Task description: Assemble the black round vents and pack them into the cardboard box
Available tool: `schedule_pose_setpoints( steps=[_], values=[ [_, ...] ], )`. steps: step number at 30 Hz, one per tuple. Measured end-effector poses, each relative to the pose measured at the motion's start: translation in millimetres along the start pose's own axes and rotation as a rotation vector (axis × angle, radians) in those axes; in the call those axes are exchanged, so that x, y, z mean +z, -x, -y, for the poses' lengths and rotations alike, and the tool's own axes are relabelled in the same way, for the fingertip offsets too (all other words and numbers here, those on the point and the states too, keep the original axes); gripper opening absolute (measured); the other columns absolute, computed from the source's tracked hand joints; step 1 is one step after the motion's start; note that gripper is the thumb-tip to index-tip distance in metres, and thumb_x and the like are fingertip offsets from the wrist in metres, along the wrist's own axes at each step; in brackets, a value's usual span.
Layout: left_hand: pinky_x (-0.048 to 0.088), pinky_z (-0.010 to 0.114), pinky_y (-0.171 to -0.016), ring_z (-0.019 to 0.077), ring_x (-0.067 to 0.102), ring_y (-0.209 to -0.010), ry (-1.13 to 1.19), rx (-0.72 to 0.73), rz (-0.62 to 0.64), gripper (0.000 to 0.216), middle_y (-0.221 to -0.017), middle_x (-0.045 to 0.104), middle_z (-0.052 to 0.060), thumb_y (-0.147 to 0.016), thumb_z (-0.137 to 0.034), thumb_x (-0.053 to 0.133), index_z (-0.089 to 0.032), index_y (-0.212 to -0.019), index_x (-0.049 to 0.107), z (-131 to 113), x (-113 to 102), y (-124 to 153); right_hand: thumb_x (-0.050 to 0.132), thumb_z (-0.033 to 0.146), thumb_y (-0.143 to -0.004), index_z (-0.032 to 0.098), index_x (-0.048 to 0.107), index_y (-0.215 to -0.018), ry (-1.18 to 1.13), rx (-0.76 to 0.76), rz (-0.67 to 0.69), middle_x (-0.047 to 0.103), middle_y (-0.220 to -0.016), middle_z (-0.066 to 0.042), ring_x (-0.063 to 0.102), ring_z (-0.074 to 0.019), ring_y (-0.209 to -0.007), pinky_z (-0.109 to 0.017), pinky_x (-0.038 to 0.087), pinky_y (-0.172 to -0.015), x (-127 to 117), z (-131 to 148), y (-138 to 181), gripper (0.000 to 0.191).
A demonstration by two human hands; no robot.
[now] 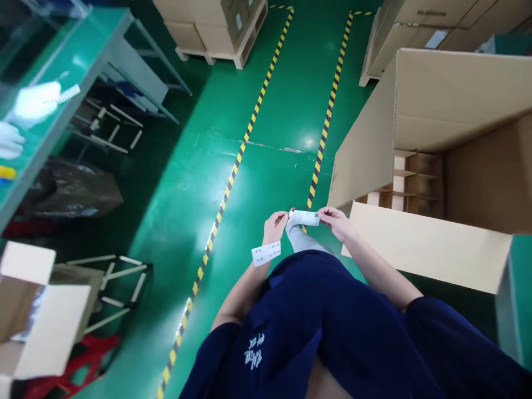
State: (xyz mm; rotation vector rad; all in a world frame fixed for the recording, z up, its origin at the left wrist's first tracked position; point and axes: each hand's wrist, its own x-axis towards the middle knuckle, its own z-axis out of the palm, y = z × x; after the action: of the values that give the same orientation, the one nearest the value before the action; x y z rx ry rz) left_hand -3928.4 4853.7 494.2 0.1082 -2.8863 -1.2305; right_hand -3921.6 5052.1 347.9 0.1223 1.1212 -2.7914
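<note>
A small white printed label (306, 218) is stretched between my two hands, low in front of my body. My left hand (275, 227) pinches near its left end with closed fingers. At the other end, the thumb and fingers of my right hand (334, 222) grip the label's edge. A second white label (266, 254) with dark print lies across my left wrist and seems stuck there. To the right of my right hand stands a large open cardboard box (366, 138), its flaps spread and cardboard dividers (415, 183) visible inside.
Yellow-black tape lines (233, 177) run along the green floor (286, 111). Boxes on pallets (208, 27) stand at the back. On the left are a green-topped workbench (103, 25) with a gloved hand (10, 141), a smaller open carton (62, 327) and a red stool (89, 360).
</note>
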Motion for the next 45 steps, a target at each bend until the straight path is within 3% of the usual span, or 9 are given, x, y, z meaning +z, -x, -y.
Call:
schedule_pose_setpoints(
  steps=[7,11,16,22,25,29,34,40,45],
  values=[
    [0.056,0.031,-0.076,0.0186,0.069,-0.077,-0.228,-0.03,0.278,0.027,-0.082,0.076,0.005,-0.085,-0.045,0.072,-0.019,-0.089,0.077,-68,3,-150,0.089,0.053,-0.061,0.021,0.072,-0.081,-0.2,-0.029,-0.181,0.068,-0.079,0.0,0.06,-0.0151,-0.077,-0.028,0.049,-0.07,23,30,-106,0.042],
    [0.054,0.028,-0.078,0.016,0.067,-0.079,-0.356,0.02,0.411,0.026,-0.085,0.074,0.004,-0.08,-0.044,0.077,-0.019,-0.088,0.072,-99,19,-230,0.086,0.051,-0.062,0.02,0.073,-0.081,-0.254,-0.047,-0.322,0.069,-0.078,0.0,0.06,-0.0149,-0.076,-0.024,0.046,-0.065,29,46,-151,0.038],
    [0.052,0.028,-0.073,0.0149,0.064,-0.071,-0.483,0.052,0.674,0.029,-0.073,0.068,0.0,-0.072,-0.043,0.082,-0.019,-0.078,0.065,-125,65,-304,0.084,0.053,-0.065,0.02,0.072,-0.082,-0.365,-0.065,-0.569,0.068,-0.075,0.001,0.057,-0.0139,-0.07,-0.024,0.044,-0.061,28,50,-171,0.038],
    [0.053,0.03,-0.07,0.0173,0.065,-0.07,-0.639,0.14,1.08,0.026,-0.071,0.07,0.002,-0.07,-0.038,0.084,-0.02,-0.075,0.066,-139,141,-369,0.09,0.054,-0.057,0.018,0.068,-0.078,-0.591,-0.165,-0.999,0.065,-0.07,0.001,0.057,-0.0138,-0.067,-0.027,0.044,-0.064,40,45,-189,0.047],
    [0.054,0.029,-0.067,0.0168,0.065,-0.068,-0.695,0.145,1.294,0.024,-0.071,0.071,0.002,-0.071,-0.034,0.085,-0.022,-0.074,0.065,-130,172,-388,0.088,0.056,-0.058,0.019,0.066,-0.08,-0.673,-0.206,-1.276,0.067,-0.073,0.0,0.058,-0.0144,-0.068,-0.028,0.045,-0.065,61,36,-203,0.048],
    [0.055,0.029,-0.067,0.0156,0.066,-0.065,-0.752,0.117,1.502,0.025,-0.07,0.07,0.001,-0.066,-0.028,0.087,-0.021,-0.072,0.064,-112,191,-399,0.084,0.062,-0.061,0.021,0.066,-0.082,-0.705,-0.185,-1.604,0.065,-0.071,0.001,0.055,-0.0147,-0.067,-0.028,0.045,-0.064,97,24,-222,0.049],
    [0.055,0.029,-0.069,0.0158,0.066,-0.067,-0.765,0.144,1.611,0.02,-0.072,0.072,0.001,-0.068,-0.024,0.085,-0.02,-0.073,0.066,-95,198,-399,0.083,0.067,-0.063,0.021,0.065,-0.086,-0.688,-0.145,-1.789,0.061,-0.071,0.001,0.054,-0.0154,-0.069,-0.029,0.045,-0.066,118,14,-229,0.054],
    [0.055,0.031,-0.077,0.0189,0.069,-0.079,-0.718,0.335,1.666,0.012,-0.082,0.076,0.003,-0.08,-0.031,0.079,-0.022,-0.076,0.071,-64,221,-385,0.081,0.063,-0.073,0.021,0.062,-0.104,-0.58,-0.257,-1.91,0.062,-0.076,0.002,0.055,-0.0146,-0.07,-0.029,0.045,-0.067,95,-17,-224,0.055],
    [0.053,0.031,-0.071,0.02,0.068,-0.082,-0.524,0.693,1.607,0.016,-0.086,0.075,0.006,-0.083,-0.037,0.079,-0.023,-0.078,0.074,-24,252,-377,0.084,0.063,-0.073,0.024,0.054,-0.104,-0.485,-0.384,-2.023,0.065,-0.083,0.0,0.063,-0.0172,-0.078,-0.033,0.052,-0.075,59,-59,-224,0.059]
  ],
)
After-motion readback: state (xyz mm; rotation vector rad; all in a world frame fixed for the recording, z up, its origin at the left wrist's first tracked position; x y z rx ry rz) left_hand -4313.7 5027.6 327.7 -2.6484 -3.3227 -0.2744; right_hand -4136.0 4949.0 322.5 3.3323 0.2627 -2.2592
